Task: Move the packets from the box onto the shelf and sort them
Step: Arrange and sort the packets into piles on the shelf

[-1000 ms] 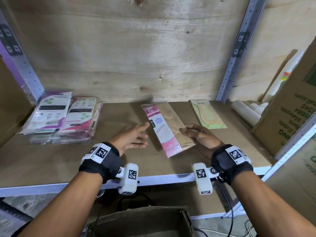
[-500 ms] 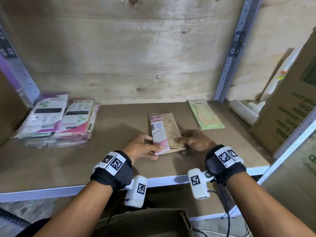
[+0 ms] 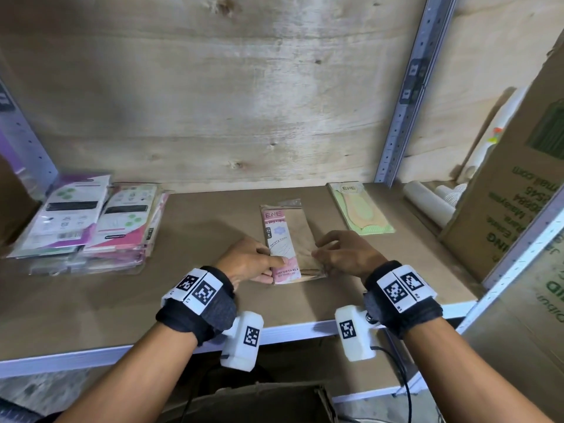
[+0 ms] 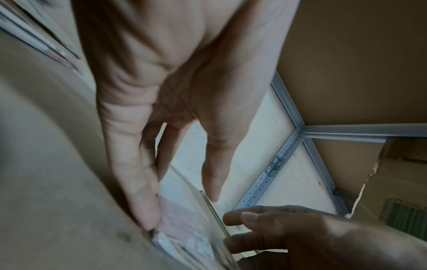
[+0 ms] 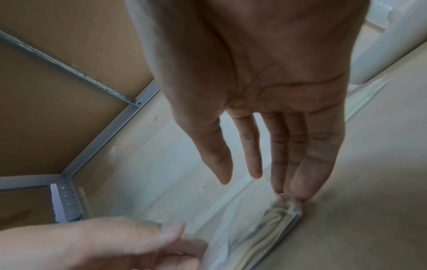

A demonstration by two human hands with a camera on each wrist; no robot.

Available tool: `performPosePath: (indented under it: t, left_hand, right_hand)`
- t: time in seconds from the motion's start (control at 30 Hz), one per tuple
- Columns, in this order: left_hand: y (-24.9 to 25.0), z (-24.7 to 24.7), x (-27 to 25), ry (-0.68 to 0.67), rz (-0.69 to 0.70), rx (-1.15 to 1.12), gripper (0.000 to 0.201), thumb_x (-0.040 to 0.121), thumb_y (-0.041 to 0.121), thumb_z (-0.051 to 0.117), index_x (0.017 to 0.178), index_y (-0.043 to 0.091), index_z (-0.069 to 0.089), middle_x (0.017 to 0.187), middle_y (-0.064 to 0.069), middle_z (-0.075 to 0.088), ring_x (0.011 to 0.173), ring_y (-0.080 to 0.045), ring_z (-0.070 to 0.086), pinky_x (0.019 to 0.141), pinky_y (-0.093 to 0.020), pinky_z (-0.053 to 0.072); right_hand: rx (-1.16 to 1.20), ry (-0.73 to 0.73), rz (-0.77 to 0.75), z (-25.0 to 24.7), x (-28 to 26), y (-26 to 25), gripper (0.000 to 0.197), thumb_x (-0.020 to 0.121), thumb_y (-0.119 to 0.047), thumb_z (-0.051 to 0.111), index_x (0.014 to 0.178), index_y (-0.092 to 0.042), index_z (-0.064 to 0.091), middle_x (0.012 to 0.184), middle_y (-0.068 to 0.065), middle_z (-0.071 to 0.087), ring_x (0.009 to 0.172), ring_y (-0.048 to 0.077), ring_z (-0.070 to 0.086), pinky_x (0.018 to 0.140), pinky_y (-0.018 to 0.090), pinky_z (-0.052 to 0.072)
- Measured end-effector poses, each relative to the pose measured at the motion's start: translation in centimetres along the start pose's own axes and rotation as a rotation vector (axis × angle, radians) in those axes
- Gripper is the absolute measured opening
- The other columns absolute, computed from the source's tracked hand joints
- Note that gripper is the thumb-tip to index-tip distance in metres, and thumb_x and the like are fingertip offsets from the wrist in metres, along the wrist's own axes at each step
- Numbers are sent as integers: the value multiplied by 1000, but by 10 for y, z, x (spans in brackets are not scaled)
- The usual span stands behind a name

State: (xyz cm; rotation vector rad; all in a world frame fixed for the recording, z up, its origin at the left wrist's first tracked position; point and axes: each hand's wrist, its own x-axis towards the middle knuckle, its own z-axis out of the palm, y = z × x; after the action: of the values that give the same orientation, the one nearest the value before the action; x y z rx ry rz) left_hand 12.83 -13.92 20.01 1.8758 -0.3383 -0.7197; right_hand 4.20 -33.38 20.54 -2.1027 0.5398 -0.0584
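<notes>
Straightened since a second ago, the pink-and-tan packet (image 3: 287,242) lies square mid-shelf (image 3: 91,303); left hand (image 3: 247,264) and right hand (image 3: 348,254) press its sides, fingers extended. Wrist views suggest several stacked packets; box (image 3: 253,401) contents hidden.

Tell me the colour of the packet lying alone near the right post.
Light green with a pale orange shape; the packet shows best in the head view.

Both forearms reaching forward, left hand (image 3: 248,261) and right hand (image 3: 346,253) low, fingers extended, palms facing inward
</notes>
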Motion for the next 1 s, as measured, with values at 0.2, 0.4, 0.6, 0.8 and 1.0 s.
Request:
performPosePath:
  t: [0.2, 0.4, 0.6, 0.8, 1.0]
  left_hand:
    - [16, 10, 24, 28, 4, -40, 14, 86, 5, 75, 97, 6, 67, 86, -6, 73, 61, -7, 72, 56, -19, 59]
    - [29, 16, 50, 28, -8, -12, 24, 85, 4, 75, 108, 2, 66, 93, -9, 72, 72, -13, 71, 59, -22, 61]
    - [36, 19, 64, 13, -20, 3, 23, 85, 4, 74, 108, 2, 67, 93, -9, 74, 75, -16, 72, 62, -23, 61]
    - [40, 21, 68, 10, -33, -4, 25, 86, 3, 74, 110, 1, 66, 87, -6, 73, 66, -11, 71, 55, -20, 59]
    - [40, 12, 56, 86, 19, 33, 28, 83, 10, 78, 105, 10, 61, 99, -7, 71, 73, -12, 72, 57, -22, 59]
  right_hand:
    - [-11, 61, -21, -7, 14, 1, 25, 86, -24, 73, 107, -13, 67, 87, -3, 67, 85, 17, 65, 80, 28, 49]
    - [37, 79, 13, -14, 26, 3, 28, 87, -20, 72, 112, -9, 66, 108, 12, 71, 101, 29, 67, 98, 45, 51]
    - [37, 92, 20, -18, 34, 4, 30, 88, -23, 70, 115, -12, 66, 113, 9, 70, 106, 27, 65, 102, 44, 48]
    - [38, 93, 28, -21, 36, 7, 29, 88, -24, 70, 115, -13, 66, 114, 8, 70, 106, 26, 65, 102, 43, 48]
    - [-18, 134, -6, -25, 30, 3, 27, 89, -23, 69, 114, -15, 66, 110, 4, 68, 102, 22, 64, 93, 33, 50]
